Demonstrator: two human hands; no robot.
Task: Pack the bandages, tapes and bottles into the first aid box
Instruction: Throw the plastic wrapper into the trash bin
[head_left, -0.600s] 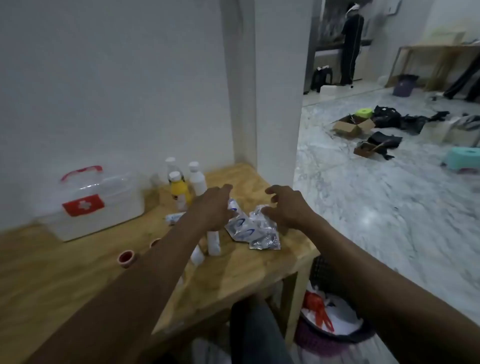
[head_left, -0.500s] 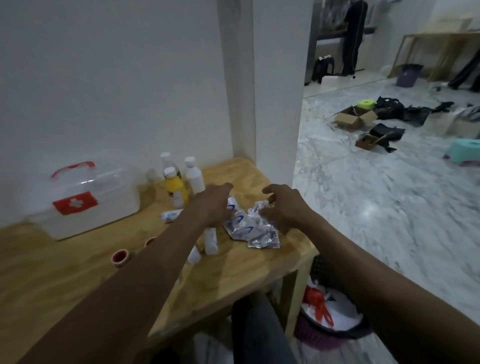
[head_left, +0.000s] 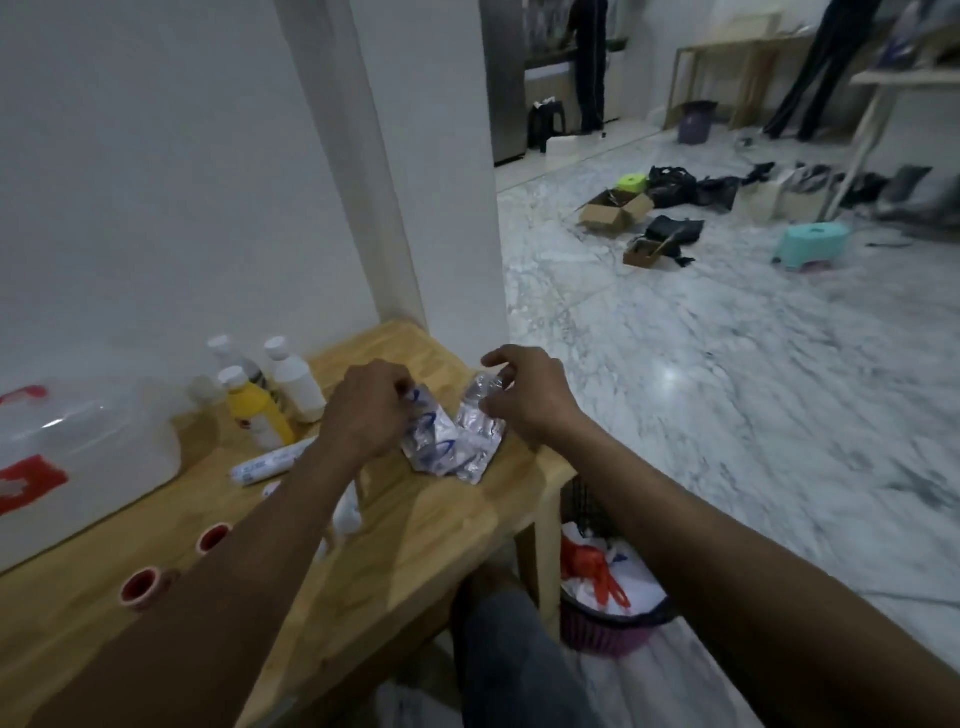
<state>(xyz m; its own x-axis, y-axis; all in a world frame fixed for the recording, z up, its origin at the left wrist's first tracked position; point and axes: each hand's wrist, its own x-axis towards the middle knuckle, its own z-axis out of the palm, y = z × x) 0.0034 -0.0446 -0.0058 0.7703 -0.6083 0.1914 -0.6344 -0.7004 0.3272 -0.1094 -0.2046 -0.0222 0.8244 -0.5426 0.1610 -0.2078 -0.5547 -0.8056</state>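
Both hands had closed in on the packets (head_left: 451, 441) since the earlier frames, when they only hovered over them with loose fingers. Now the left hand (head_left: 366, 413) pinched the left edge of the pile, and the right hand (head_left: 524, 397) gripped the crinkled top of the right-hand packet between thumb and fingers, lifting that end off the counter (head_left: 415, 540). These silvery packets lay near the counter's right corner. Left of them stood the bottles (head_left: 270, 395), the yellow one in front and the white ones behind, close to the wall. A bandage roll (head_left: 270, 465) lay just in front of the bottles. Two tapes (head_left: 143, 586) with red cores sat nearer, beside the left forearm. At the far left stood the box (head_left: 78, 462), its lid closed.
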